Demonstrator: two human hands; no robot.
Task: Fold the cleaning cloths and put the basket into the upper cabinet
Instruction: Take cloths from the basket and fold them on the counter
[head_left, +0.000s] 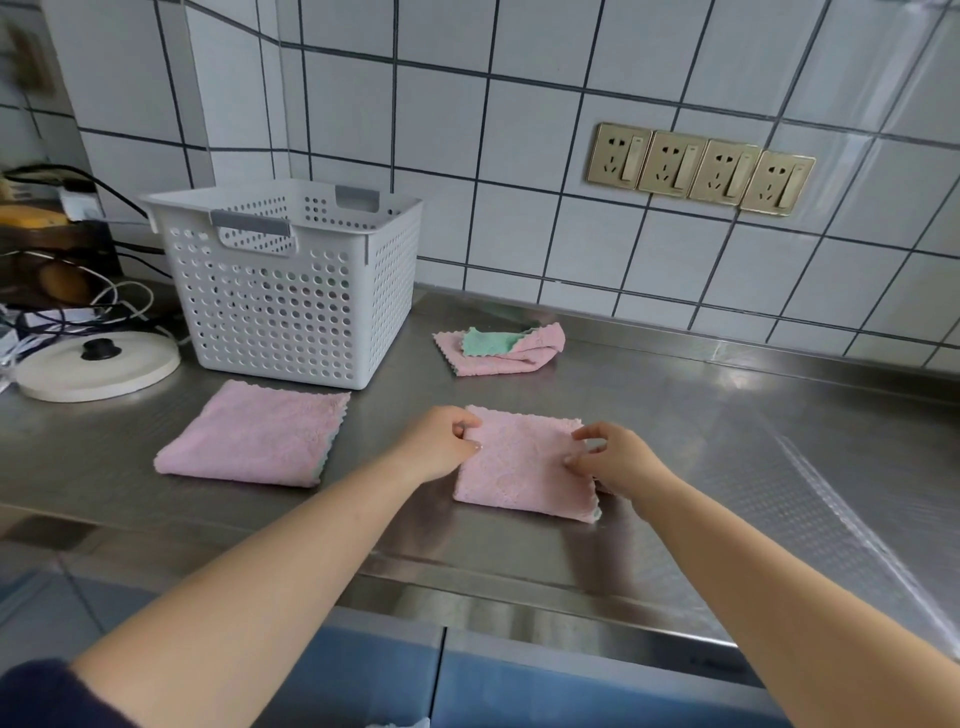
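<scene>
- The pink cleaning cloth in hand (524, 462) lies flat on the steel bench (675, 415), near its front edge, where both hands can reach it easily.
- The left hand (441, 441) pinches the cloth's far-left corner, thumb and fingers clamped on the fabric; this looks meant to keep the layers aligned.
- The right hand (613, 457) pinches the right edge, fingers curled onto the fabric, probably squaring up the fold or about to double the cloth over again.
- A folded pink cloth (254, 434) rests to the left, well apart from the one in hand, so it seems set aside as finished.
- A rumpled pink-and-green cloth (501, 348) lies farther back toward the tiled wall (519, 156), apparently waiting its turn.
- The white perforated basket (291, 280) stands upright at the far left, just behind the folded cloth, its open top handy for loading; no cloth shows through its holes.
- A round white lid (98, 364) and tangled cables (78, 312) sit left of the basket.
- By my reading, folding is about midway and the cabinet step has not begun.
</scene>
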